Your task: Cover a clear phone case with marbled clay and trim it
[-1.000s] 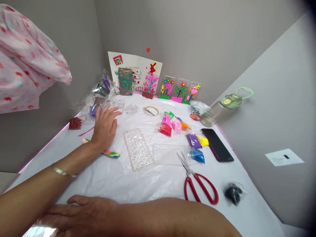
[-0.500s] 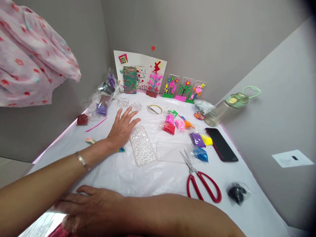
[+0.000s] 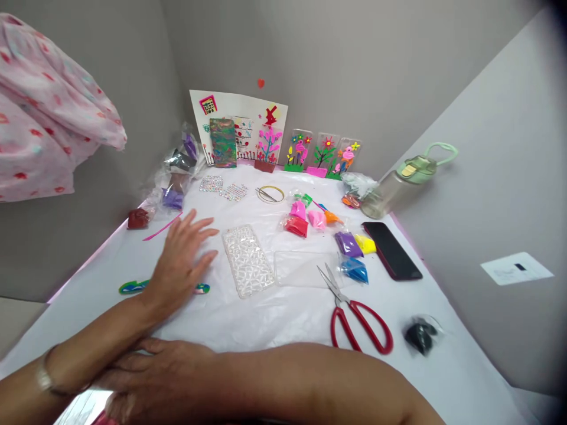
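My left hand [image 3: 179,262] is spread with nothing in it, over a blue and green patterned strip [image 3: 133,287] whose two ends show on either side. To its right lies a clear phone case with a white web pattern [image 3: 248,261], untouched. Beside that case is a plain clear case [image 3: 301,268], partly under the tips of red-handled scissors [image 3: 349,313]. My right hand [image 3: 159,378] lies across the near edge of the table, below my left forearm, fingers pointing left and apart, holding nothing that shows.
Small bags of coloured clay [image 3: 296,225] and a phone [image 3: 392,251] are on the right, with black clay [image 3: 420,335] nearer. A bottle [image 3: 398,183] and decorated cases [image 3: 326,154] stand at the back. Gem sheets [image 3: 211,184] and a bangle [image 3: 270,194] lie before them.
My left hand has moved left and toward me, away from the gem sheets and the patterned case. More of the blue and green strip shows. My right hand stays in about the same place.
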The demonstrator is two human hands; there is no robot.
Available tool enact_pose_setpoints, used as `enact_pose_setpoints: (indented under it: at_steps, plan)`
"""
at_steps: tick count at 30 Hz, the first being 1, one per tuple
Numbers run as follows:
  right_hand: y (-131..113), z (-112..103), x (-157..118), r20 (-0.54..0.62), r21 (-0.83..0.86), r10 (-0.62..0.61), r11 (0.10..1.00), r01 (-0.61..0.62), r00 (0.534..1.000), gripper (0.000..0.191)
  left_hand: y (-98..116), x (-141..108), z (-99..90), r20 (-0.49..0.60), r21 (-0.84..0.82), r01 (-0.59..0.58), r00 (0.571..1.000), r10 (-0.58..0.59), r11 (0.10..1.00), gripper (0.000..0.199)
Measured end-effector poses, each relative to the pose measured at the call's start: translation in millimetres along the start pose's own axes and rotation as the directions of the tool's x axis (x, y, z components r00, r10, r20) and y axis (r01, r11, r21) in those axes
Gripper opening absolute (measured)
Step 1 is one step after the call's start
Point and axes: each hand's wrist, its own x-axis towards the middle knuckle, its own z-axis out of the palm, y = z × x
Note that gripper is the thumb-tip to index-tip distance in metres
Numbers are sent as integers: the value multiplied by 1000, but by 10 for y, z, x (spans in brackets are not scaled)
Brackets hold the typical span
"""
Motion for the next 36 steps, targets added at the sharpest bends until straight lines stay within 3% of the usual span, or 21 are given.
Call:
enact_pose_setpoints:
  at_steps: [3, 6, 9, 13, 17, 21, 28, 31, 36]
  plan:
    - [10, 20, 13, 37, 49, 11, 999, -13, 999, 43, -71, -6, -316, -92, -41, 146, 985, -149, 988, 29]
    - [17, 49, 32, 12, 109, -16, 994, 15, 1000, 42, -297, -86, -404, -40, 49, 213, 977, -211, 976, 33]
    - [15, 41, 28, 3, 106, -17, 994, 17, 1000, 41, -603, -123, -190, 33, 144, 140, 989, -146, 980, 40]
    - [31, -82, -3, 43, 77, 5, 997, -8, 999, 44, -929, 141, 156, 34, 156, 66, 997, -72, 986, 40]
    - [46, -165, -6, 69, 90, 21, 996, -27, 997, 46, -1058, 406, 223, 14, 158, 24, 1000, -27, 987, 37]
    - [21, -98, 13, 97, 79, 45, 995, -53, 994, 48, -1008, 294, 151, 20, 171, 25, 999, -28, 985, 38]
    - [-17, 37, -14, -39, 82, 18, 997, -14, 999, 40, -757, -279, -21, 142, 190, -10, 990, -18, 982, 47]
    - [-13, 73, 5, -21, 103, 13, 995, -11, 1000, 42, -696, -479, -144, 216, 205, 0, 975, -46, 979, 50]
    - [4, 71, 28, -14, 120, -16, 993, 18, 1000, 40, -460, -489, -274, 181, 225, 64, 978, -106, 972, 52]
